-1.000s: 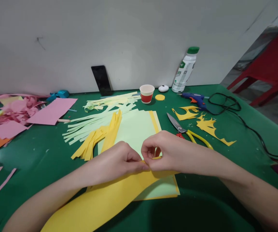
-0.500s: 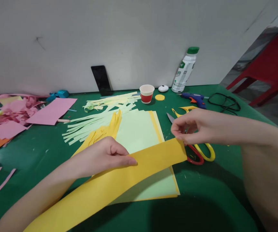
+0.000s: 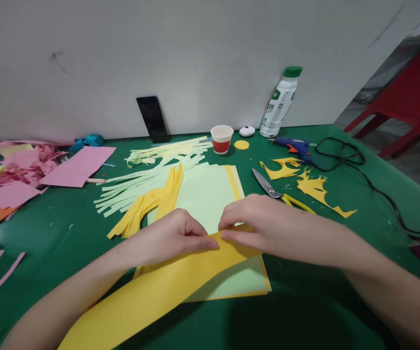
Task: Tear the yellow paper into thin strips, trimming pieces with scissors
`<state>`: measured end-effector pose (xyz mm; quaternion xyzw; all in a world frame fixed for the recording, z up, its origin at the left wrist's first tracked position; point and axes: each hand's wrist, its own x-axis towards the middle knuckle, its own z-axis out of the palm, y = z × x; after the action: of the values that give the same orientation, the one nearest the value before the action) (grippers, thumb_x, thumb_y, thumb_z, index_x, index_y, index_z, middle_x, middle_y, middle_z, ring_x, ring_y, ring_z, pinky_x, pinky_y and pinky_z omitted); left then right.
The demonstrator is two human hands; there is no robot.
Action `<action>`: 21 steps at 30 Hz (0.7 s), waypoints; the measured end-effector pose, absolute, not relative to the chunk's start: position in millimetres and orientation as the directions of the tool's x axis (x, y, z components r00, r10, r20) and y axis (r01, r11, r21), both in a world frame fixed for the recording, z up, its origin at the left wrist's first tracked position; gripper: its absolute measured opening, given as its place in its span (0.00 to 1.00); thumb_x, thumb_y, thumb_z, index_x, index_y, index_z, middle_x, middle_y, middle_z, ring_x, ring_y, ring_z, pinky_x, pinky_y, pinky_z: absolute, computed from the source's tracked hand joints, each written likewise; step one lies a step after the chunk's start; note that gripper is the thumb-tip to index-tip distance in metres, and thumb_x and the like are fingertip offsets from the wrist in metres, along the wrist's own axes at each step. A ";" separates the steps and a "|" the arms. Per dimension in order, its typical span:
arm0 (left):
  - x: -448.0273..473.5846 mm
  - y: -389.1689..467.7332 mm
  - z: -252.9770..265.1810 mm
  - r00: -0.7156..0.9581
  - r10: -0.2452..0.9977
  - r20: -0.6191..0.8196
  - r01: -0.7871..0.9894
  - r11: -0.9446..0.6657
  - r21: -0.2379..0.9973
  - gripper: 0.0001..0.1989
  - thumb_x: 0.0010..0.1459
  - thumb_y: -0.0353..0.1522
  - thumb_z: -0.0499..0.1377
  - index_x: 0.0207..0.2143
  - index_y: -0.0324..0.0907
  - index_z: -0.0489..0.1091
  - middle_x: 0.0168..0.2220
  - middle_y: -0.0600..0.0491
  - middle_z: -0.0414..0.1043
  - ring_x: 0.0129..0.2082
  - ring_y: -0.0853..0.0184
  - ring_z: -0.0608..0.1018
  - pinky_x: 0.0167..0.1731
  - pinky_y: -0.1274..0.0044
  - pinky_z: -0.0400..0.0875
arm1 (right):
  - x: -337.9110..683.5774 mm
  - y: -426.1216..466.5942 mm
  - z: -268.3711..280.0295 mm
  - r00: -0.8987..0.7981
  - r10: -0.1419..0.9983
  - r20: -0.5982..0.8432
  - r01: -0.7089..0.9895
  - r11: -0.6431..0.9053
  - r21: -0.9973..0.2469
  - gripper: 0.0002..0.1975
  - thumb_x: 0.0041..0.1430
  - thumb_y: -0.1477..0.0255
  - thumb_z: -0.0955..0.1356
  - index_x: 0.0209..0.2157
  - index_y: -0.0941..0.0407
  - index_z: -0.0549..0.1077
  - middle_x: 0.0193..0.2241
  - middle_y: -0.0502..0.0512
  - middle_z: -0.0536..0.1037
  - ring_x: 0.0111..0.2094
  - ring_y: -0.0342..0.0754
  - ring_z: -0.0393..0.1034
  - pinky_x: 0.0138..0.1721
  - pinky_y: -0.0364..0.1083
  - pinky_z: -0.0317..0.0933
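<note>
A long yellow paper strip (image 3: 151, 296) slants across the front of the table, pinched at its upper edge by both hands. My left hand (image 3: 175, 236) is closed on it, thumb lying along the near face. Just to the right, my right hand (image 3: 253, 223) grips the same strip between thumb and fingers and hides its far end. Beneath lies a stack of pale green paper (image 3: 206, 194) with yellow sheets showing at its edges. Fringed yellow paper (image 3: 137, 211) and fringed pale green paper (image 3: 122, 189) spread to the left. Scissors (image 3: 268, 187) lie beyond my right hand, handles partly covered.
Yellow scraps (image 3: 317, 189), a blue glue gun (image 3: 293, 146) and its black cord (image 3: 381, 194) lie at right. Along the wall stand a phone (image 3: 153, 119), a red-and-white paper cup (image 3: 221, 140) and a bottle (image 3: 281, 102). Pink paper (image 3: 80, 167) is heaped left.
My right hand has moved left along the strip, from its right end to close beside my left hand. The scissors and yellow scraps behind it are now more exposed.
</note>
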<state>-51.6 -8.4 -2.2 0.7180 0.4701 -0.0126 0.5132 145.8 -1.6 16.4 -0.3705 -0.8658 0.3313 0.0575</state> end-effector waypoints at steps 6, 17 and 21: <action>-55.9 -4.4 -4.8 0.584 0.628 -0.515 0.681 -0.034 0.731 0.25 0.53 0.46 0.54 0.15 0.40 0.48 0.14 0.62 0.41 0.14 0.79 0.46 0.13 0.80 0.40 | 146.1 12.0 16.7 -0.757 0.584 -0.293 0.608 0.465 -0.644 0.14 0.54 0.70 0.61 0.23 0.58 0.74 0.21 0.50 0.70 0.23 0.41 0.59 0.24 0.41 0.50; -70.6 8.4 -3.0 0.580 0.648 -0.494 0.655 -0.010 0.756 0.24 0.53 0.44 0.55 0.15 0.40 0.49 0.15 0.61 0.41 0.16 0.77 0.46 0.16 0.78 0.40 | 190.9 46.2 26.6 -0.683 0.600 -0.416 0.693 0.353 -0.628 0.14 0.52 0.63 0.64 0.22 0.56 0.76 0.25 0.51 0.75 0.29 0.45 0.66 0.30 0.42 0.56; -69.2 7.4 -5.2 0.567 0.668 -0.483 0.656 -0.010 0.755 0.25 0.52 0.44 0.56 0.14 0.40 0.48 0.15 0.61 0.40 0.16 0.77 0.46 0.16 0.78 0.40 | 196.7 50.1 24.6 -0.675 0.603 -0.425 0.716 0.397 -0.573 0.15 0.53 0.62 0.63 0.25 0.56 0.77 0.28 0.53 0.77 0.30 0.47 0.68 0.31 0.44 0.58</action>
<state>-69.2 7.4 -5.2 0.7108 0.4654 0.0057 0.5274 196.7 50.1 24.6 -0.3962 -0.8326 0.3799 -0.0745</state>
